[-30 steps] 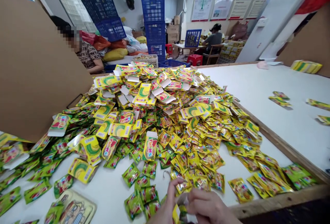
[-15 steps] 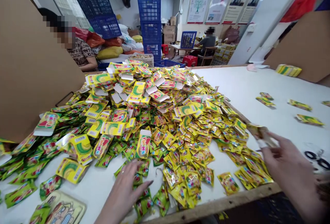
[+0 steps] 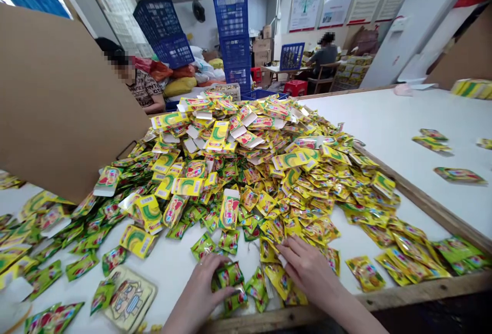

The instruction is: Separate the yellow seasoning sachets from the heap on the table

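My left hand (image 3: 207, 288) is at the near edge of the table, its fingers and thumb curled round small green candy packets (image 3: 231, 274). To its right, my right hand (image 3: 309, 270) has its fingers bent together on a yellow candy packet (image 3: 270, 250) at the front of the yellow heap. Something white shows at its fingertips, too small to name. Between the hands lies another green packet (image 3: 258, 289). Beyond them, a printed yellow carton (image 3: 229, 210) leans on the pile of packets and flat or open cartons.
A cartoon-printed case (image 3: 130, 298) lies at front left. Tall brown cardboard (image 3: 69, 98) stands at the left. A wooden strip (image 3: 423, 206) edges the table at right, with several packs (image 3: 459, 175) beyond. Two people sit behind, near blue crates (image 3: 233, 42).
My right hand has come left from the table's right side to the yellow packets; the carton it held is gone from it. My left hand has closed round green packets. The view has shifted left.
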Action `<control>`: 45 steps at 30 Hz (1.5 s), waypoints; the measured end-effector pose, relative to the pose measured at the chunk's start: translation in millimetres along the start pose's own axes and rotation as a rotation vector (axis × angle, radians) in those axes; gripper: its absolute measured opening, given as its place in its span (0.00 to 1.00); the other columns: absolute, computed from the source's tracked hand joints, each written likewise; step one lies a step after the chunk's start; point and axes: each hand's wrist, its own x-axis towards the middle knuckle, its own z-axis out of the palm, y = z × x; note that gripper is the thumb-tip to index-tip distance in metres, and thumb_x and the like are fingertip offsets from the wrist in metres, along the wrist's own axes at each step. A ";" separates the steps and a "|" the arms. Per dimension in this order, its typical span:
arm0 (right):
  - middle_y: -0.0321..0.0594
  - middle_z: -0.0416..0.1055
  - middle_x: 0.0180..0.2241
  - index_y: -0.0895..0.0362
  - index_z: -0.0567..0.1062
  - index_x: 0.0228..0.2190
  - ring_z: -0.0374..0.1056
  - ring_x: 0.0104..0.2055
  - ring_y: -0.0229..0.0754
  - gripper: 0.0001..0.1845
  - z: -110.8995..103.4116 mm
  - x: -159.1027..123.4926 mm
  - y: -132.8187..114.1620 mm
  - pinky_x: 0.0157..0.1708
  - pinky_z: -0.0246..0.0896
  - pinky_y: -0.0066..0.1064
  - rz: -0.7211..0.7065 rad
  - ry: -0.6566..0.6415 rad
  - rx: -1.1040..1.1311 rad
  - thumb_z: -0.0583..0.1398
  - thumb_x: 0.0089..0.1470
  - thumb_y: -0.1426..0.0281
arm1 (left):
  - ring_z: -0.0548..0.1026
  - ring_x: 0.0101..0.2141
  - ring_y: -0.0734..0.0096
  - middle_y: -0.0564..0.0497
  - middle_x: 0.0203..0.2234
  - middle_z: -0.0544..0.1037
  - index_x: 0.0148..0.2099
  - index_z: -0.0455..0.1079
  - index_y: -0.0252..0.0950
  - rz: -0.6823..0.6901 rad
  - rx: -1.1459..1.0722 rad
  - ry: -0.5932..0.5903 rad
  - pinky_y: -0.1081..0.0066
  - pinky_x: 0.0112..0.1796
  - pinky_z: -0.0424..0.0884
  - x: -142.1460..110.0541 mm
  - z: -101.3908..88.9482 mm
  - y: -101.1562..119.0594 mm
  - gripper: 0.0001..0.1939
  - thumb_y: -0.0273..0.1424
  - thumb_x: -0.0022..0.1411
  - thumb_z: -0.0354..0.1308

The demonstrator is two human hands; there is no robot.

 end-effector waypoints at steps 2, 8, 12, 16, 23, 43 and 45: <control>0.44 0.70 0.34 0.57 0.71 0.37 0.67 0.37 0.45 0.14 -3.8 -0.9 -1.3 0.35 0.65 0.35 0.086 0.103 0.156 0.49 0.52 0.78 | 0.70 0.44 0.57 0.47 0.39 0.74 0.40 0.71 0.40 0.002 -0.014 0.020 0.58 0.49 0.62 -1.7 0.9 -1.3 0.13 0.32 0.49 0.61; 0.31 0.65 0.18 0.57 0.67 0.33 0.62 0.17 0.35 0.10 3.5 6.2 -29.3 0.15 0.59 0.23 0.440 0.166 0.743 0.47 0.59 0.69 | 0.74 0.34 0.62 0.44 0.37 0.74 0.38 0.72 0.34 -0.073 -0.465 0.129 0.69 0.31 0.71 7.8 23.4 13.5 0.17 0.41 0.49 0.60; 0.40 0.74 0.27 0.59 0.68 0.41 0.70 0.26 0.38 0.12 -5.0 5.5 -33.6 0.25 0.66 0.26 0.049 0.490 0.380 0.48 0.57 0.75 | 0.72 0.23 0.70 0.51 0.24 0.75 0.52 0.62 0.37 -0.134 -0.813 -0.138 0.74 0.21 0.65 10.7 42.4 31.7 0.27 0.43 0.52 0.58; 0.45 0.75 0.29 0.60 0.72 0.36 0.71 0.35 0.43 0.10 -20.0 1.6 -24.4 0.36 0.67 0.32 -0.563 0.495 0.024 0.53 0.52 0.78 | 0.74 0.29 0.70 0.50 0.32 0.76 0.47 0.66 0.38 -0.229 -1.193 -0.301 0.76 0.24 0.65 7.0 45.3 45.8 0.20 0.39 0.52 0.57; 0.39 0.68 0.21 0.61 0.71 0.35 0.62 0.24 0.39 0.10 -20.2 -3.8 -13.7 0.27 0.61 0.32 -0.591 0.134 0.077 0.51 0.54 0.77 | 0.70 0.23 0.77 0.52 0.27 0.75 0.40 0.68 0.36 -0.175 -1.051 -0.300 0.78 0.24 0.64 8.4 52.0 59.1 0.20 0.46 0.51 0.58; 0.45 0.73 0.39 0.58 0.71 0.43 0.69 0.41 0.45 0.16 -14.9 -7.8 -21.7 0.41 0.64 0.36 0.410 0.062 0.909 0.53 0.52 0.75 | 0.74 0.35 0.57 0.40 0.36 0.75 0.57 0.52 0.31 0.165 0.440 0.226 0.61 0.37 0.68 50.5 23.3 82.5 0.26 0.42 0.64 0.35; 0.48 0.70 0.42 0.58 0.70 0.44 0.67 0.43 0.46 0.22 -12.1 -14.9 -14.6 0.42 0.64 0.38 0.232 0.051 0.547 0.51 0.48 0.82 | 0.68 0.46 0.48 0.32 0.45 0.69 0.53 0.56 0.27 0.078 0.564 0.441 0.55 0.44 0.64 77.3 -1.6 76.8 0.29 0.46 0.60 0.40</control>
